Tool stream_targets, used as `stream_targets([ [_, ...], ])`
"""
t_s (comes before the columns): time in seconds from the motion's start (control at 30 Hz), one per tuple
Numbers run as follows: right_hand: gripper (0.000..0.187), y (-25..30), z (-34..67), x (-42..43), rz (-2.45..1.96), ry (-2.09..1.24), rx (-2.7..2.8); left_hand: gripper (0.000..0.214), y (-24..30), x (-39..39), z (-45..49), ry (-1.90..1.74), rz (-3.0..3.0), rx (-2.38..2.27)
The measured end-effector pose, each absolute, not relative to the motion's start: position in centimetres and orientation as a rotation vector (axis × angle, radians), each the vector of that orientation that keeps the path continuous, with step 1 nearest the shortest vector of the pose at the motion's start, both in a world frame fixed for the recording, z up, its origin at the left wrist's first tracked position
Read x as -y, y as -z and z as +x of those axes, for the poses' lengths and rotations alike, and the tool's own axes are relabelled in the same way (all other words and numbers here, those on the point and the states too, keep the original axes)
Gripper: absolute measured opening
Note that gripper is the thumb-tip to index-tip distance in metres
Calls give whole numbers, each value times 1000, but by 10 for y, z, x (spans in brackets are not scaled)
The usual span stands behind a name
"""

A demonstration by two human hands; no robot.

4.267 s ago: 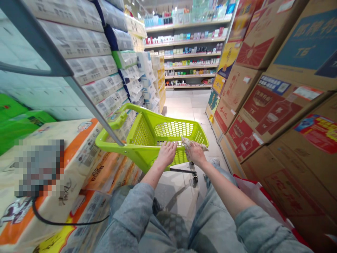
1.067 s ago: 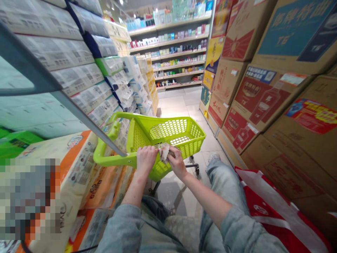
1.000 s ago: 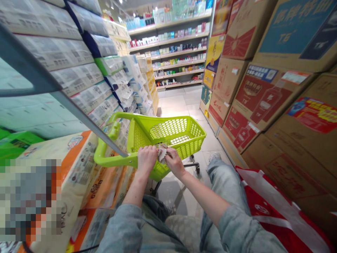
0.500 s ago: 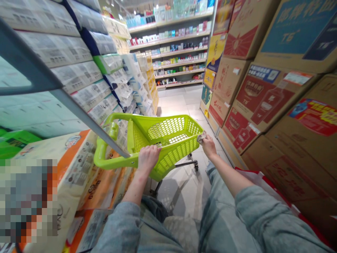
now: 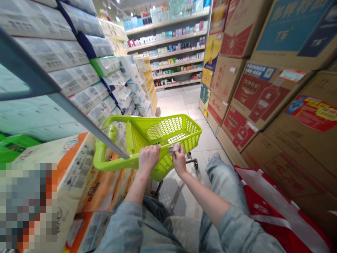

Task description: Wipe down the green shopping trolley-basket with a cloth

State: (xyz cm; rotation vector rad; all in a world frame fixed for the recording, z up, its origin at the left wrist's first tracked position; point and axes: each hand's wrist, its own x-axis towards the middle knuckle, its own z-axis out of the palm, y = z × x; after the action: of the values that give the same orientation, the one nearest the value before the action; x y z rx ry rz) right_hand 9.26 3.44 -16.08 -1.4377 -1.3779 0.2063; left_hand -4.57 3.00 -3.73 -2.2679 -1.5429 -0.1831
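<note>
A lime-green plastic shopping cart [image 5: 123, 162] stands crosswise before me, its basket bare inside and its handle end to the left. My left hand [image 5: 148, 160] is closed over the cart's near rim, knuckles up. Just right of it, my right hand [image 5: 179, 162] pinches a crumpled greyish-white cloth [image 5: 174, 149] against the same rim. The fingertips of both hands are partly hidden behind the rim. A grey pole [image 5: 86, 121] slants down from the upper left and ends at the cart's near edge.
Stacked cardboard cartons [image 5: 263, 95] wall the right side. A red and white bag [image 5: 273, 211] lies by my leg. Wrapped paper packs [image 5: 50, 52] are piled on the left, with more packs [image 5: 68, 168] below. Stocked shelves [image 5: 171, 52] close off the far end of the tiled floor [image 5: 181, 100].
My right hand has moved left with the cloth, from the basket's far right corner along the near rim towards my left hand. The left hand and the cart have stayed put.
</note>
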Motion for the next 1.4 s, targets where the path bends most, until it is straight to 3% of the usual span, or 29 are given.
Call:
stream_targets([
  [0.17,26,178,104,-24,-1316,-247,1498,42,38,-29,-47,181,-2250,1535],
  [0.33,30,200,156,-47,-1555,-73,1040,43,39,-29,-47,208,-2262,1525],
  [0.5,32,195,181,-75,-1663,-156,1037,45,38,-30,-45,192,-2268,1513],
  [0.93,36,196,181,-91,-1574,-467,868,45,40,-32,-42,193,-2286,1552],
  [1.2,24,209,151,-60,-1439,-423,968,43,40,-34,-39,198,-2241,1565],
  [1.4,28,212,134,-62,-1451,-377,812,43,40,-32,-34,181,-2232,1541],
])
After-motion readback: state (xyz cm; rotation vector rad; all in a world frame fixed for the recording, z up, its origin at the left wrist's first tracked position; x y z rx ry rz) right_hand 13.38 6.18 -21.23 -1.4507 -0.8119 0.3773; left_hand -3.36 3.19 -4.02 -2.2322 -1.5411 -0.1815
